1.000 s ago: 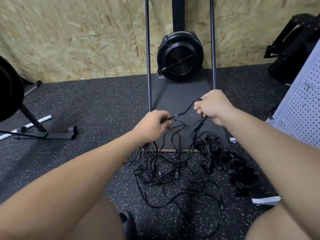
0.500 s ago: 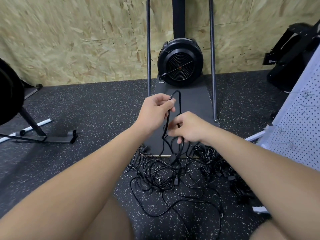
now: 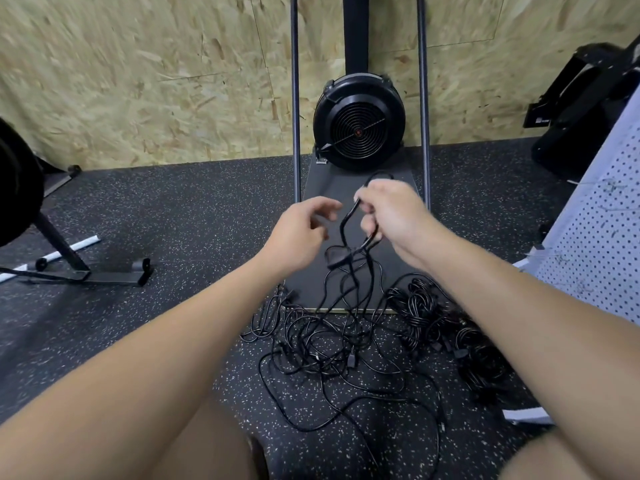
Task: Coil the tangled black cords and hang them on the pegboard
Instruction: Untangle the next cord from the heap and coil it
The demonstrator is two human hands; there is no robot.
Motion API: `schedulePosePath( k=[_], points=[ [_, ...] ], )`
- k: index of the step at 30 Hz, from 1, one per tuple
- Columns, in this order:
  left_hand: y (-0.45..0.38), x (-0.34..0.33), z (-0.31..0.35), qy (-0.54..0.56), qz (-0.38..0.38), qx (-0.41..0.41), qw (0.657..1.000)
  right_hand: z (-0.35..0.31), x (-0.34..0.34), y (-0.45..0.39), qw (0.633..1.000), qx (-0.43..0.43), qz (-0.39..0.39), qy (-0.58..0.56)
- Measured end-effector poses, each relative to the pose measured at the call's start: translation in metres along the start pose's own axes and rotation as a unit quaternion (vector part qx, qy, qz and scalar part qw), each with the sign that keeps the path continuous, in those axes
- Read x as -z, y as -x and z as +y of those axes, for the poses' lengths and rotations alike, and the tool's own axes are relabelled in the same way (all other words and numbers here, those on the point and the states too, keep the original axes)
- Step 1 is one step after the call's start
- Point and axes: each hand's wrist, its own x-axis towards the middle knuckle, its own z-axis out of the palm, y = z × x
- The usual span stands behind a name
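Above the tangled pile (image 3: 332, 344), the right hand (image 3: 391, 216) pinches a limp, light cord loop (image 3: 349, 220); the left hand (image 3: 298, 233) hangs empty, fingers relaxed; best gripped near its plug (image 3: 336, 257).

OSB wall (image 3: 138, 81) — speckled blk rubber floor (image 3: 173, 209)

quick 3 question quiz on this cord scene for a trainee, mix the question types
1. True or false: the left hand grips the cord.
2. Which hand holds the cord's loop? A) left B) right C) both
3. Fill in: the tangled cords lie on the ____.

Key:
1. False; its fingers are loose, off the cord.
2. B, the right hand.
3. Floor; the pegboard stands to the right.
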Motion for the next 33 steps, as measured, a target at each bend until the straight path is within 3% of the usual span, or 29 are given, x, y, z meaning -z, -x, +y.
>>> schedulePosePath(
  k=[3, 6, 8, 12, 16, 20, 25, 29, 33],
  points=[
    [0.015, 0.002, -0.002, -0.017, -0.134, 0.032, 0.99, -0.013, 0.014, -0.004, 0.989, -0.004, -0.003, -0.145],
    [0.035, -0.01, -0.008, -0.057, -0.324, 0.039, 0.944, -0.024, 0.023, -0.005, 0.965, -0.017, -0.014, -0.26],
    [0.044, -0.027, -0.02, -0.123, -0.362, 0.006, 0.924, -0.029, 0.028, -0.006, 0.951, -0.021, -0.014, -0.309],
    [0.05, -0.041, -0.033, -0.215, -0.368, -0.007, 0.904, -0.029, 0.037, -0.011, 0.943, -0.022, -0.008, -0.332],
    [0.044, -0.037, -0.044, -0.236, -0.303, 0.027, 0.923, -0.024, 0.039, -0.008, 0.944, -0.035, -0.014, -0.328],
    [0.043, -0.052, -0.039, -0.156, -0.294, 0.076, 0.94, -0.029, 0.039, -0.003, 0.939, -0.041, -0.026, -0.342],
    [0.04, -0.094, -0.013, -0.064, -0.274, 0.058, 0.958, -0.039, 0.038, -0.005, 0.925, -0.045, -0.035, -0.375],
    [0.031, -0.115, 0.0, 0.074, -0.302, 0.114, 0.943, -0.045, 0.038, -0.009, 0.915, -0.032, -0.024, -0.402],
    [0.022, -0.121, 0.002, 0.089, -0.302, 0.099, 0.944, -0.044, 0.05, -0.013, 0.91, -0.023, -0.007, -0.413]
  ],
)
